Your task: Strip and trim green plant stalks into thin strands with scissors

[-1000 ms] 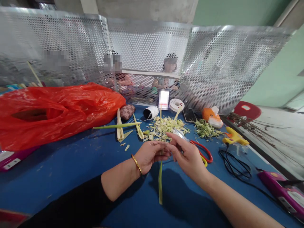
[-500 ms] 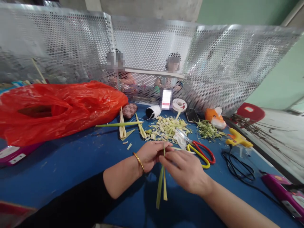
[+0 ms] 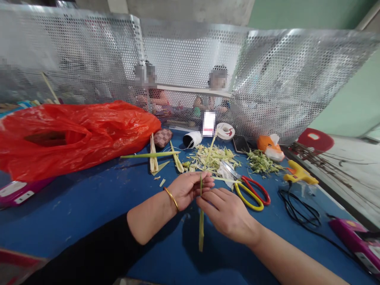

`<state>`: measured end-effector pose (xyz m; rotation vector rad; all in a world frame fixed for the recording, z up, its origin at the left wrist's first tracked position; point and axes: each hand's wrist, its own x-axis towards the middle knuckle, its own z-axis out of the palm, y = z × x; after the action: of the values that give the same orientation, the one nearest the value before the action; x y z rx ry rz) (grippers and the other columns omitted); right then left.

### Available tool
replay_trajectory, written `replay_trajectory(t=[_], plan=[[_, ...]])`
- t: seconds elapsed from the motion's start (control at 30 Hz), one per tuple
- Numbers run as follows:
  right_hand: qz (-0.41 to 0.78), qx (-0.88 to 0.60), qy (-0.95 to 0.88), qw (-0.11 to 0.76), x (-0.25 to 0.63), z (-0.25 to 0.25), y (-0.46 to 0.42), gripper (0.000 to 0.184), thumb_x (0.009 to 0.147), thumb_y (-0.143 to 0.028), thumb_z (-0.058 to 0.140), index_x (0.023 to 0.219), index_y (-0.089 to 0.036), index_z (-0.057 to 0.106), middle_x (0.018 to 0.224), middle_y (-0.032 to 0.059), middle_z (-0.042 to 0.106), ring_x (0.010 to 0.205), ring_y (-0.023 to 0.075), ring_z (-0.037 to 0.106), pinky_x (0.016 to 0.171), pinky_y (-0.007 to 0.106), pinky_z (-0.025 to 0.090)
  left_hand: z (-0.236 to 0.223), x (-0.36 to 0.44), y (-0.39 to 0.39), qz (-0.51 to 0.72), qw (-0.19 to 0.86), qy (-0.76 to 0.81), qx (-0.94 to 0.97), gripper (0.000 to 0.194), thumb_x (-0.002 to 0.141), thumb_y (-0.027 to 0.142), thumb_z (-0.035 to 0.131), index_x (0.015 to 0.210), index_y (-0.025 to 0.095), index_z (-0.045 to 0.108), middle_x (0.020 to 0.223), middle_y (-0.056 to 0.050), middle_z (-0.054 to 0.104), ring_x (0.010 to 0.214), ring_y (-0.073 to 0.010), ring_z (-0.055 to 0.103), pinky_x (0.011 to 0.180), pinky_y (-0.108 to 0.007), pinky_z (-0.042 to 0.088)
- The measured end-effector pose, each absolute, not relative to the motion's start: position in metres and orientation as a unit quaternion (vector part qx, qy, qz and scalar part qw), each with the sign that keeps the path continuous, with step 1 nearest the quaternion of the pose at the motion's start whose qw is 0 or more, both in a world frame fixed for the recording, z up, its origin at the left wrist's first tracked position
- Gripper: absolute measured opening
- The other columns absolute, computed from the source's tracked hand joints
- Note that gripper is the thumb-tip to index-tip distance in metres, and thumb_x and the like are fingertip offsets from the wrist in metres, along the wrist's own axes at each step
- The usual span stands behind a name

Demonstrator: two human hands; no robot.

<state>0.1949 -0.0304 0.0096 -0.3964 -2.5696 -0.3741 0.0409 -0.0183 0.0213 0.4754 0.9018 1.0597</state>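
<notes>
My left hand (image 3: 190,188), with a gold bangle at the wrist, pinches narrow green-yellow leaf strips (image 3: 201,233) between thumb and fingers. Just to its right, my right hand (image 3: 228,211) has thumb and fingers closed on the same strips, below the left fingertips. One end hangs down under the hands. A pale strip (image 3: 222,179) sticks out to the right, and another pale one (image 3: 211,148) points up and away from me. Where the strips cross is partly hidden by my fingers. Scissors (image 3: 252,192) with red and yellow handles lie beside my right hand.
Leaf scraps (image 3: 219,160) are heaped beyond my hands, near a thread cone (image 3: 194,139) and a white tape roll (image 3: 225,131). A red plastic bag (image 3: 118,134) fills the left. At right lie a yellow glue gun (image 3: 301,173), its black cable and a purple power strip (image 3: 353,237).
The two hanging ends now show as one. A pale strip end has come up beyond my fingers, over the scraps. My left fingers have straightened somewhat; both hands have shifted slightly left.
</notes>
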Motion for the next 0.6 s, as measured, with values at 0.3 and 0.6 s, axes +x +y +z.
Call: replay_trajectory(t=[0.3,0.6], plan=[[-0.118,-0.164,-0.944,0.259,0.1931,0.0073,-0.0306,0.025,0.095,-0.014,0.038,0.107,-0.012,0.061,0.085,0.0073,0.065,0.076,0.0181,0.056,0.065,0.031,0.042,0.0240,0.0410,-0.0191,0.496,0.742,0.407,0.197,0.012,0.086,0.015,0.058,0.086,0.008,0.067,0.075,-0.006,0.069,0.063,-0.0098,0.067,0.058,-0.015,0.054],[-0.134,-0.145,-0.952,0.234,0.1934,0.0037,-0.0308,0.027,0.093,-0.010,0.038,0.110,-0.009,0.059,0.084,0.0083,0.064,0.075,0.0191,0.056,0.060,0.032,0.040,0.0258,0.0420,-0.0186,0.497,0.734,0.426,0.179,0.011,0.086,0.015,0.058,0.085,0.008,0.067,0.074,-0.006,0.069,0.064,-0.0101,0.067,0.054,-0.014,0.053]])
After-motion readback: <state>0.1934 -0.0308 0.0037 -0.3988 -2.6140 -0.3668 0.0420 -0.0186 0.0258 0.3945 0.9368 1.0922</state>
